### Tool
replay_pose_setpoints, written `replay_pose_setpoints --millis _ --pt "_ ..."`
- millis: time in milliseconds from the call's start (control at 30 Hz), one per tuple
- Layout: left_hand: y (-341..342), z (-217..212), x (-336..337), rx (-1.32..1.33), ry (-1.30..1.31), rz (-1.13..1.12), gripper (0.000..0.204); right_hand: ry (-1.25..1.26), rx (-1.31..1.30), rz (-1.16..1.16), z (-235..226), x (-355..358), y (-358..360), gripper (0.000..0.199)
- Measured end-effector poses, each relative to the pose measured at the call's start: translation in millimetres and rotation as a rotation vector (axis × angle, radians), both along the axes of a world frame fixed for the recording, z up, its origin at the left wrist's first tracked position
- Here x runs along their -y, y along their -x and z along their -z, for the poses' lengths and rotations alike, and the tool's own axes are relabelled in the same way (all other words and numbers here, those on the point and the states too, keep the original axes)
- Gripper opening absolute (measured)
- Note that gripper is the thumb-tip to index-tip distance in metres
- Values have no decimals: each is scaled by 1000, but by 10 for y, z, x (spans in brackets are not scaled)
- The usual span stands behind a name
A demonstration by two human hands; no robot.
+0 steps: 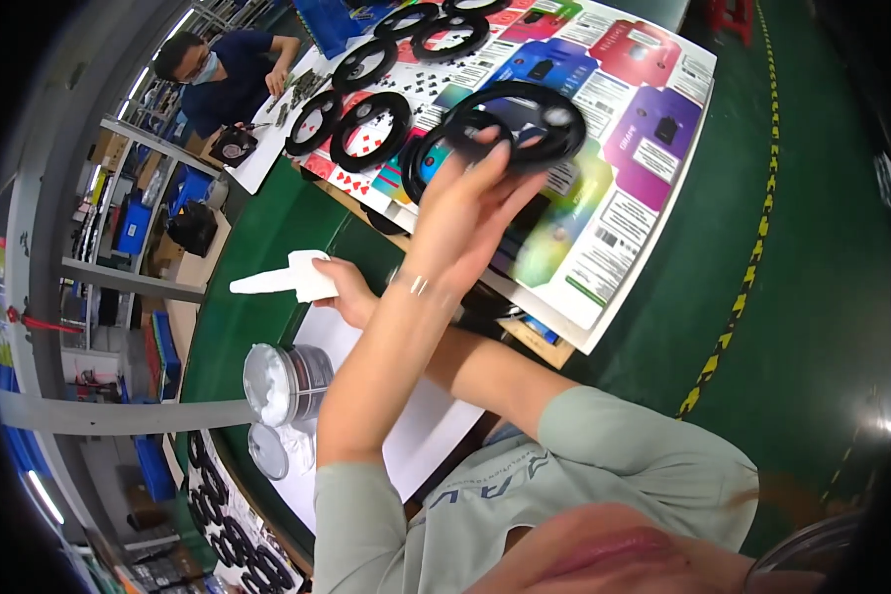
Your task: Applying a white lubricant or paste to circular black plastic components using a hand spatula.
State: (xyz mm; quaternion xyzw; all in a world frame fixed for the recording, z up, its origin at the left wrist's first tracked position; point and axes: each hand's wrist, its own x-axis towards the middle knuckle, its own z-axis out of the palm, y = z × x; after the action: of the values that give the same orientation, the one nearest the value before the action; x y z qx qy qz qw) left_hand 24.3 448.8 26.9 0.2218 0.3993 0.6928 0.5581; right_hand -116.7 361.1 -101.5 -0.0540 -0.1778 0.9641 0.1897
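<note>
Left hand [465,203] lifts black ring [520,124] (tilted flat, long axis left-right).

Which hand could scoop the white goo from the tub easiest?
Probably the right hand: it holds the white scraper near the tub. The left hand is busy holding a black ring.
</note>
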Motion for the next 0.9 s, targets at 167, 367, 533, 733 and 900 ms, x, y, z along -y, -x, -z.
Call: replay_pose_setpoints --millis 167,367,533,733,900 --pt "-109 -23 -1404 -77 52 158 19 -124 9 -35 237 -223 125 37" --pt "62 166 -2397 -202 1 -13 16 159 3 -69 208 -22 139 25" --pt "-69 227 -3094 -548 91 -128 22 79 6 -10 266 -140 123 29" --pt "283 26 -3067 -987 225 -86 26 -111 224 -93 -555 -452 -851 46" --pt "524 -338 -2713 -1418 93 120 28 344 -234 -207 93 -119 -28 28"
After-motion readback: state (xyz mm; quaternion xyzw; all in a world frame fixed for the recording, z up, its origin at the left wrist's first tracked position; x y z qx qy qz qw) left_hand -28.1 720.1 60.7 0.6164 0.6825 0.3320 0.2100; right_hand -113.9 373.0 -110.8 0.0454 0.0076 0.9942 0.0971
